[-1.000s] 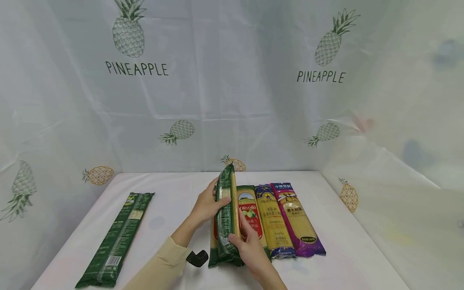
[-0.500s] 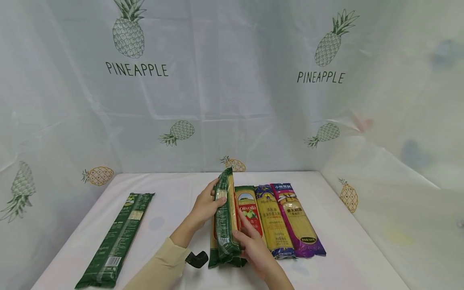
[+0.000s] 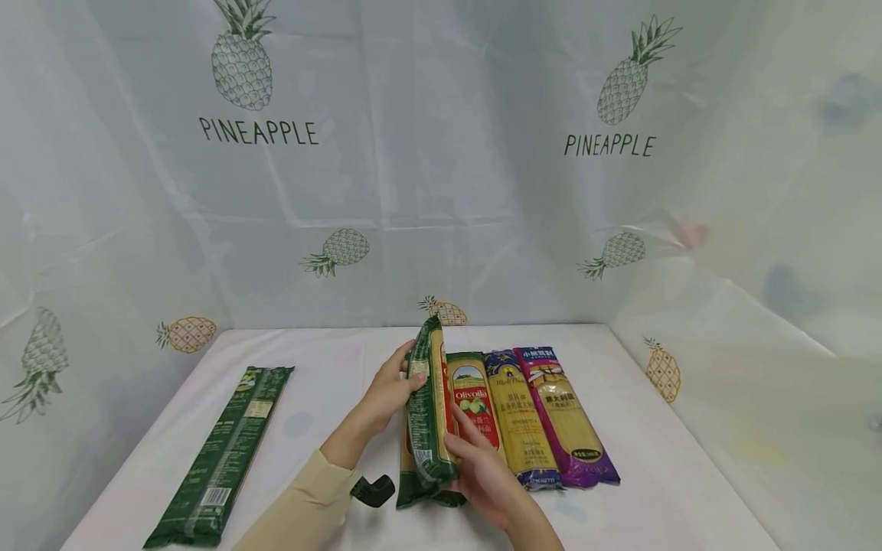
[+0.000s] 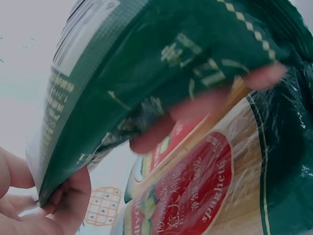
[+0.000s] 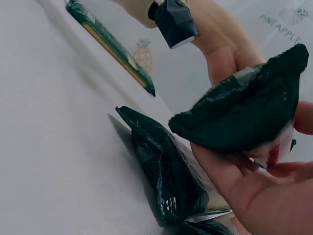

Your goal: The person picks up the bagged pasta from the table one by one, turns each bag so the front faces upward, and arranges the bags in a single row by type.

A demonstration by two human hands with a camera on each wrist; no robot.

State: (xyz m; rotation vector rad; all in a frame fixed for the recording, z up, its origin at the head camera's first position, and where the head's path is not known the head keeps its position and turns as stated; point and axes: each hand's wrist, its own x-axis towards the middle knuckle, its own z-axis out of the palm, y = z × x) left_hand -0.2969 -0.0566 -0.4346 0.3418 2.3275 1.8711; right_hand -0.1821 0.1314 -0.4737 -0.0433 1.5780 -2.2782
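Both hands hold a green spaghetti packet [image 3: 427, 413] tilted above the table, its far end raised. My left hand [image 3: 387, 392] grips its upper left side, thumb over the packet. Lower on the right side, my right hand [image 3: 485, 478] grips the near part; in the right wrist view its fingers [image 5: 220, 169] curve under the crimped green end. Beneath lies an Olivoilà spaghetti packet [image 3: 475, 398] with a red label. The left wrist view shows two red labels under the held packet, the nearer reading spaghetti [image 4: 195, 191].
Right of these lie a yellow and blue spaghetti packet [image 3: 525, 421] and a purple one [image 3: 568, 421], side by side. Another green packet [image 3: 220, 451] lies back side up at the left of the white table [image 3: 317, 428]. A pineapple-print curtain [image 3: 441, 153] encloses the back and sides.
The held packet has rolled so that its yellow and red front shows more, and its far end has shifted slightly left. My right hand has moved a little right. The other packets lie unmoved.
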